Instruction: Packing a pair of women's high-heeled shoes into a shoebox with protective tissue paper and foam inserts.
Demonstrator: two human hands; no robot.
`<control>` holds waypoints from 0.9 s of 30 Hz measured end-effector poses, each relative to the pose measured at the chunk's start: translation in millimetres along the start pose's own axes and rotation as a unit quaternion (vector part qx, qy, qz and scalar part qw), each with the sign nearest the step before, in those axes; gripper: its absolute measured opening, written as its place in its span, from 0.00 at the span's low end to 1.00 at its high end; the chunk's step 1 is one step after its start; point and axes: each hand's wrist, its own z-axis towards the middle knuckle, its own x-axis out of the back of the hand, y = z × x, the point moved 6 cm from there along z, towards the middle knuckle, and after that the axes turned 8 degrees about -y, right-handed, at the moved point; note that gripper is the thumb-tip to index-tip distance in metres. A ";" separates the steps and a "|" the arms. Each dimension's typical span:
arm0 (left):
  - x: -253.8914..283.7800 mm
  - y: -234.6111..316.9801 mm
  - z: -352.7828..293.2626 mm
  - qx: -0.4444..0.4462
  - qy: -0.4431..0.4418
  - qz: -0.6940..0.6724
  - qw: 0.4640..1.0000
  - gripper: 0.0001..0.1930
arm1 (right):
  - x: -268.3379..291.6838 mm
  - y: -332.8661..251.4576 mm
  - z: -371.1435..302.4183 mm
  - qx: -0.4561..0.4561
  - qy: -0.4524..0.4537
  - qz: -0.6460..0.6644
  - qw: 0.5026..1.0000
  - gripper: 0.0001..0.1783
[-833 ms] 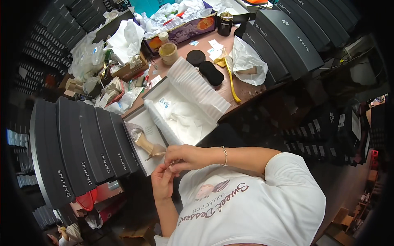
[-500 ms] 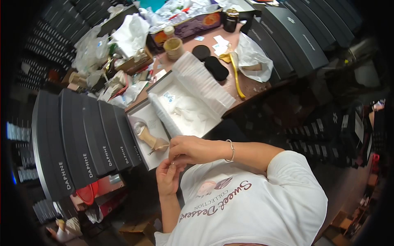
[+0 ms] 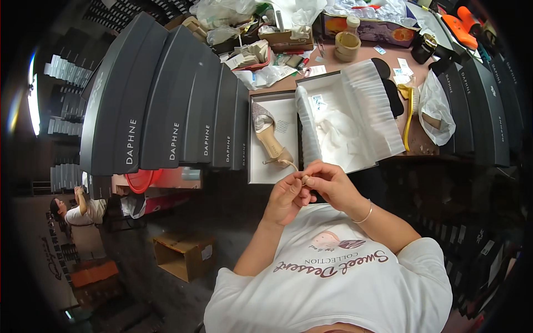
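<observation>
A beige ankle-strap sandal [image 3: 269, 139] with a glittery heel part lies in the shallow box lid [image 3: 288, 105]. Its thin strap [image 3: 288, 164] runs over the lid's near edge to my fingers. My left hand [image 3: 286, 200] is closed in a pinch at the strap's end. Against it, my right hand [image 3: 331, 187], with a bracelet on the wrist, pinches the same spot. The fingers partly hide what lies between them. Beside the lid stands the open white-lined shoe box [image 3: 361, 165], with crumpled white tissue [image 3: 336, 130] and sheets of ribbed white foam [image 3: 372, 111] inside.
Dark shoe boxes [image 3: 177, 105] stand in a row at left, more [image 3: 477, 105] at right. Tape rolls [image 3: 347, 47], a black jar [image 3: 423, 49], a yellow-handled brush [image 3: 411, 116] and a plastic bag [image 3: 437, 105] lie on the table. A person [image 3: 83, 211] is far left; a carton [image 3: 183, 255] sits on the floor.
The view has swung left, so the table and boxes appear farther right. My hands stay together at the strap; the right hand has turned so its pinching thumb and fingers show.
</observation>
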 end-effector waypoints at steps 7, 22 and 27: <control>9.9 13.0 -1.5 0.043 0.034 0.177 0.983 0.14 | -31.1 -50.9 -7.9 0.135 -0.055 -0.700 0.699 0.11; 4.6 5.0 -6.8 0.063 0.001 0.048 0.997 0.13 | -12.6 -32.5 -16.3 0.111 0.024 -0.433 0.894 0.10; 11.1 1.6 -3.6 0.053 0.043 0.080 0.994 0.13 | 0.7 -17.3 -13.1 0.106 0.075 -0.390 0.911 0.12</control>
